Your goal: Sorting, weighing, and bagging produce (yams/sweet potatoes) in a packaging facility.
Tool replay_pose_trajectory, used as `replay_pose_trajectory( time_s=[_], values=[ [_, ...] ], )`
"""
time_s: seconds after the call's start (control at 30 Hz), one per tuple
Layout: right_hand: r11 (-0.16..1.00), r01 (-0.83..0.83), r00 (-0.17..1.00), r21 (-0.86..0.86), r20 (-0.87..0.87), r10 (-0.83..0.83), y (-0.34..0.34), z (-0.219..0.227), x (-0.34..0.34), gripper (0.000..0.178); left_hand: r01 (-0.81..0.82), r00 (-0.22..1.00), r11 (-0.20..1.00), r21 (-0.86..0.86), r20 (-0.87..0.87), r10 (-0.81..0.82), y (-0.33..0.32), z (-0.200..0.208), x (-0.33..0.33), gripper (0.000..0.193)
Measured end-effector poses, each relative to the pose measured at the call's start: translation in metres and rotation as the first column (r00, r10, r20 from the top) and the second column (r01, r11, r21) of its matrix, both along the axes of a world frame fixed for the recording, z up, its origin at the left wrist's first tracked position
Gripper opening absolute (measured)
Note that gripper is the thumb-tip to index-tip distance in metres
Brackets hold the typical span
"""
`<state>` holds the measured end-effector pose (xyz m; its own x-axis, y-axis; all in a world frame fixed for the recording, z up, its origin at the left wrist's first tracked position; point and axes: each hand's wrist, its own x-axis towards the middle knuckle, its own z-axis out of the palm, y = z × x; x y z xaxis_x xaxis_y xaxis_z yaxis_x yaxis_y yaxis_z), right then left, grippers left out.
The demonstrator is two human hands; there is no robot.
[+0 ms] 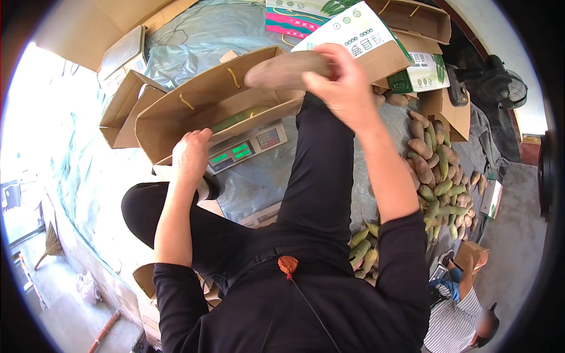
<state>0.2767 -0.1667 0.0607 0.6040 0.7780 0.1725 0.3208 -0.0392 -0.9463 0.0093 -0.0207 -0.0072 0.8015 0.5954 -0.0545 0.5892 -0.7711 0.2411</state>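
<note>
Above the open carton point(209, 88), the right hand point(341, 88) grips a brownish root point(273, 72), thumb opposite fingers; left hand point(191, 154) bends its fingers at the near rim, grip unclear. Carton sits on a lit scale point(265, 142), green root point(235, 121) inside. Looks early: one in, held one not yet, big pile point(441, 170) left over on the right.
</note>
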Motion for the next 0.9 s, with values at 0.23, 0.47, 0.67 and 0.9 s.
replay_pose_trajectory(
  time_s=[0.23,0.47,0.67,0.9],
  values=[
    [0.955,-0.132,0.891,-0.266,0.391,0.232,0.077,-0.069,-0.029,0.046,-0.003,0.999,0.999,-0.041,-0.040,0.001,0.005,0.002,0.009,0.018],
    [0.955,0.015,0.853,-0.295,0.503,0.141,0.068,-0.076,-0.034,0.017,0.030,1.000,0.997,-0.071,0.000,-0.030,0.017,-0.018,0.001,0.027],
    [0.961,0.241,0.882,0.137,0.383,-0.275,-0.031,-0.050,0.007,0.015,0.104,0.993,0.991,-0.082,0.056,-0.100,0.017,-0.013,0.001,0.024],
    [0.668,0.678,0.735,-0.305,0.259,-0.627,-0.237,-0.175,0.024,0.018,0.060,0.998,0.986,-0.154,-0.016,-0.063,0.015,-0.011,0.000,0.024]
  ],
)
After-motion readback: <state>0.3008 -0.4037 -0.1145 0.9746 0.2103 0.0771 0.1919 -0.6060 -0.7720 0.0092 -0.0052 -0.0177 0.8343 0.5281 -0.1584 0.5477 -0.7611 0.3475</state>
